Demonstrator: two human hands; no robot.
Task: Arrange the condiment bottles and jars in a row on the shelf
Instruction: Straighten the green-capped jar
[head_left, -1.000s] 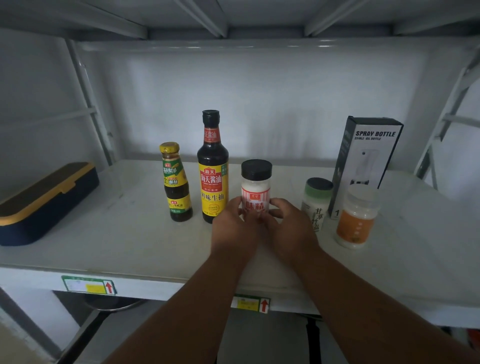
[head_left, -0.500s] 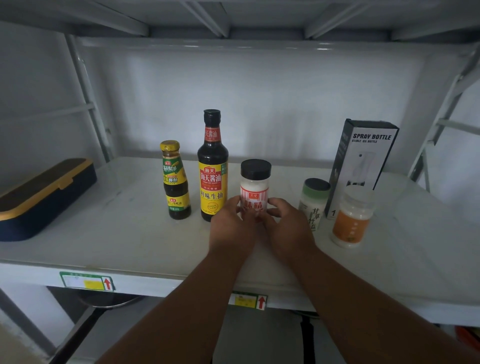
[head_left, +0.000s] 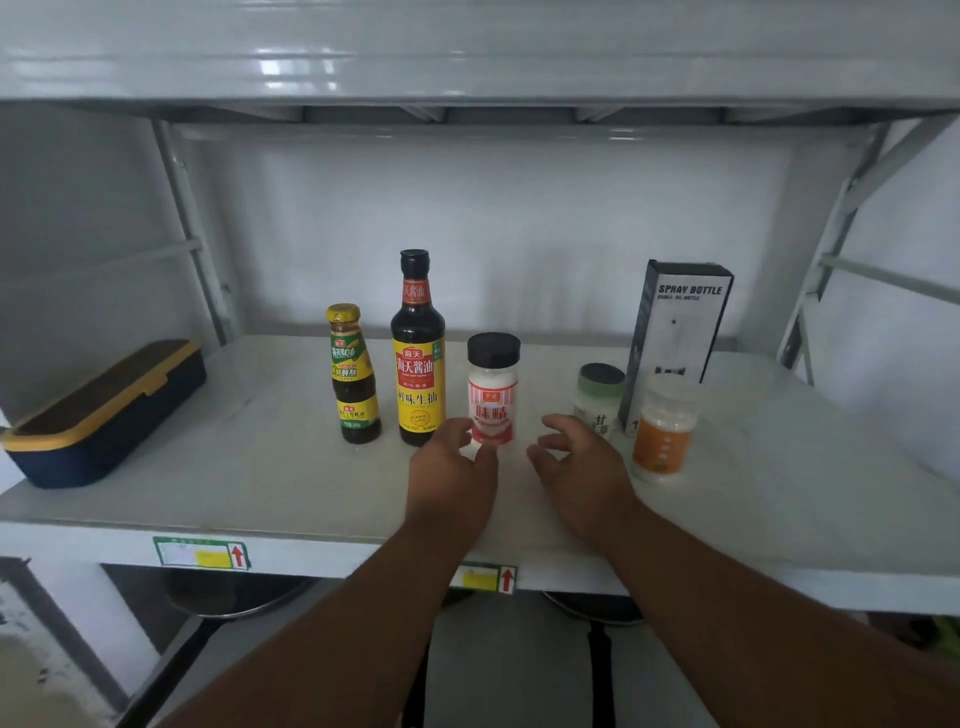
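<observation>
On the white shelf (head_left: 260, 467) a small yellow-capped sauce bottle (head_left: 355, 376), a tall dark soy sauce bottle (head_left: 418, 353) and a black-lidded white jar with a red label (head_left: 492, 389) stand side by side. Further right are a green-lidded jar (head_left: 600, 397) and an orange-labelled jar (head_left: 665, 431). My left hand (head_left: 452, 467) is just in front of the red-label jar, fingers loose, fingertips at its base. My right hand (head_left: 576, 462) hovers apart from it, fingers spread, holding nothing.
A black and white spray bottle box (head_left: 680, 332) stands upright behind the two right-hand jars. A dark blue box with a yellow rim (head_left: 104, 415) lies at the shelf's left end. An upper shelf (head_left: 467, 62) hangs overhead.
Both hands have let go of the red-label jar and drawn back; the right hand has shifted to the right. The jar stays upright beside the soy sauce bottle.
</observation>
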